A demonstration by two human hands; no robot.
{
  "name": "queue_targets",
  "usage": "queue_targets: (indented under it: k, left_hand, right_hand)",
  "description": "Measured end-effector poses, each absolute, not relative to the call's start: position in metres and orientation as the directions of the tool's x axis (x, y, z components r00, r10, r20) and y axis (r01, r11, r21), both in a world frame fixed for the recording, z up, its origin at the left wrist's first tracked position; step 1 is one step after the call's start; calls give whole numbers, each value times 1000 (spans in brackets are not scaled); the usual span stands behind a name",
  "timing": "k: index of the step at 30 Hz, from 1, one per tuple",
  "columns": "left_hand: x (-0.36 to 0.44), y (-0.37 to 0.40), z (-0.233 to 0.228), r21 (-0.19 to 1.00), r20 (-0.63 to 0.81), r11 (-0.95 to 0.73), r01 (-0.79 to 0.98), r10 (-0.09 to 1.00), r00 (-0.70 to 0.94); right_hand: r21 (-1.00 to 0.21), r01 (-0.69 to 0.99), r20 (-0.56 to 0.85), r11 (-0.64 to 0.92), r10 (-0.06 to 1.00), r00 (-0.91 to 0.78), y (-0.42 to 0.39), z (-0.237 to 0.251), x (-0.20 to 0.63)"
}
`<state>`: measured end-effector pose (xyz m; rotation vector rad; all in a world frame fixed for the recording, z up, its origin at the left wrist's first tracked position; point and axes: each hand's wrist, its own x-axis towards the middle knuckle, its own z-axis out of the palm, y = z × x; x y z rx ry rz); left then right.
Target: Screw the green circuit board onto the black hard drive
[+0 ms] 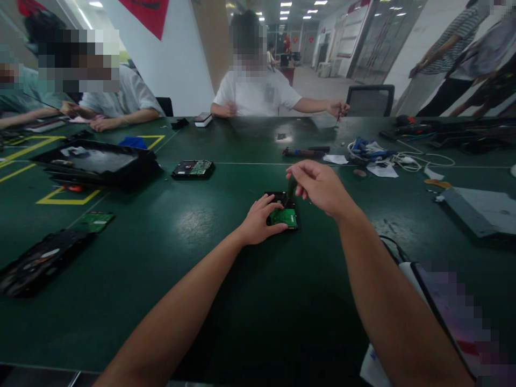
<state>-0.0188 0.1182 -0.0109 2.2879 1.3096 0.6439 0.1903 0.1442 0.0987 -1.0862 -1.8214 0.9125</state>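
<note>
A hard drive (287,217) with a green circuit board lies flat on the table in front of me. My left hand (260,219) grips it from the left, thumb along the near edge and fingers over the far part. Above the drive, my right hand (316,185) is closed around the dark handle of a screwdriver (291,188). The screwdriver stands nearly upright, tip down at the board. Whether the tip sits in a screw is too small to tell.
Another hard drive (193,169) lies farther back. Black trays (97,161) and a dark opened device (44,258) are at left. At right are a cable bundle (371,150), a grey metal case (479,212) and a screen device (443,312). Co-workers sit across the table (193,301).
</note>
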Motion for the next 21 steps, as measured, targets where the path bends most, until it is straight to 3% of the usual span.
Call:
queue_targets:
  k: [7, 12, 21]
  left_hand:
    - [-19, 118, -10, 572, 182, -468, 674, 873, 452]
    - [-19, 119, -14, 566, 195, -475, 674, 871, 451]
    - [-20, 119, -15, 565, 198, -475, 675, 872, 448]
  right_hand:
    - [-816, 394, 329, 424, 900, -287, 144, 100, 193]
    - [-789, 465, 356, 400, 916, -185, 145, 99, 193]
    - [-870, 311, 304, 382, 913, -271, 146, 97, 190]
